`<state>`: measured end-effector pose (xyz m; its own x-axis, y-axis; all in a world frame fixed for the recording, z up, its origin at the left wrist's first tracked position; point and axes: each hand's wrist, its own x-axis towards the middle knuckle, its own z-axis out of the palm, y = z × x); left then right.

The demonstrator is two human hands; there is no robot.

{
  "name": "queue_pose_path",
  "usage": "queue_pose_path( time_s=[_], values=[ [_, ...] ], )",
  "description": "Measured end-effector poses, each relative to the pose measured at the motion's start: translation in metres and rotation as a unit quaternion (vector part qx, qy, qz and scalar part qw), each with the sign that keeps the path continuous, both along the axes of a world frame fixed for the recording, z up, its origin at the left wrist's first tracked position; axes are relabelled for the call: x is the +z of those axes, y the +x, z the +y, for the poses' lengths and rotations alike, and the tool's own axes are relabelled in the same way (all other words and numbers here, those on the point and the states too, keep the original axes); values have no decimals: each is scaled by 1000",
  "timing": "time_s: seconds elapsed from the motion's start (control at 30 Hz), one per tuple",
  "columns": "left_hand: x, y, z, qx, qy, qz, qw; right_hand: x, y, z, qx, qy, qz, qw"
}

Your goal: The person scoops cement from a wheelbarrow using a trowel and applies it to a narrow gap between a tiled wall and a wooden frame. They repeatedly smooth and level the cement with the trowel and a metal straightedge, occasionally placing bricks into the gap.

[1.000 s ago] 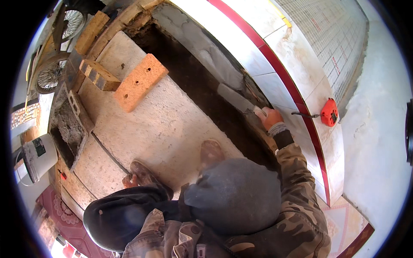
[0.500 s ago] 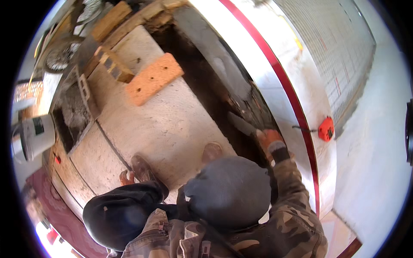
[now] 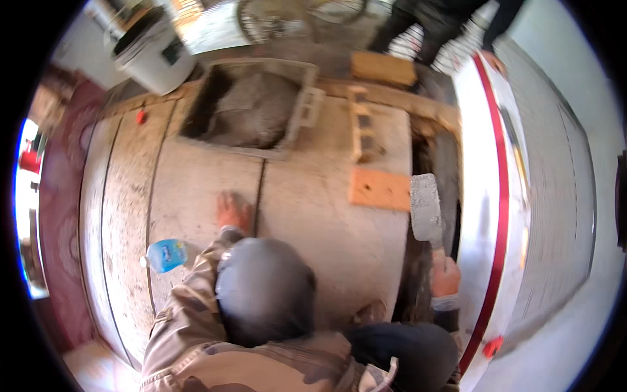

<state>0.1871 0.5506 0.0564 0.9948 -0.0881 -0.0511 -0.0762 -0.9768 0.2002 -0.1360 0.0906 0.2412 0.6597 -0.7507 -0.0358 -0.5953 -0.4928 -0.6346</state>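
My right hand [image 3: 446,274] grips the handle of a trowel [image 3: 426,208]. Its blade, coated in grey mortar, points away from me above the narrow trench [image 3: 415,268]. Smooth grey mortar [image 3: 447,173] runs along the trench's right side. An orange brick with holes [image 3: 375,188] lies just left of the blade. My left hand [image 3: 235,212] rests on the pale boards [image 3: 326,261], fingers spread, holding nothing. Beyond it stands a rectangular tub [image 3: 304,72] of grey mortar [image 3: 251,108]. A clear bottle of blue liquid [image 3: 166,255] lies near my left forearm.
A white bucket [image 3: 153,59] stands far left. A wooden piece with dark patches [image 3: 359,124] and a yellowish block [image 3: 384,68] lie ahead. On the right are a white panel with a red stripe [image 3: 498,196] and a red tape measure [image 3: 493,347]. Another person [image 3: 437,26] is at the far right.
The view has turned left. My right hand has brought the trowel up out of the trench. My left hand has moved forward onto the boards. Another person has come into view.
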Motion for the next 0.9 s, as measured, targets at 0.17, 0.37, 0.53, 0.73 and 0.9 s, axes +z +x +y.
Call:
queue_pose_path(
  time_s=[0.17,0.37,0.53,0.73,0.9],
  values=[
    [-7,9,25,11,18,-35,999,65,206,37,232,-4,42,972],
    [3,10,21,16,-25,-3,1000,31,421,120,392,-226,109,885],
    [14,18,21,19,-65,21,997,-4,453,196,466,-260,219,817],
    [19,18,23,22,-76,38,996,-17,460,204,479,-109,204,847],
    [20,19,25,17,-86,29,996,-35,521,200,496,58,269,823]
  ],
)
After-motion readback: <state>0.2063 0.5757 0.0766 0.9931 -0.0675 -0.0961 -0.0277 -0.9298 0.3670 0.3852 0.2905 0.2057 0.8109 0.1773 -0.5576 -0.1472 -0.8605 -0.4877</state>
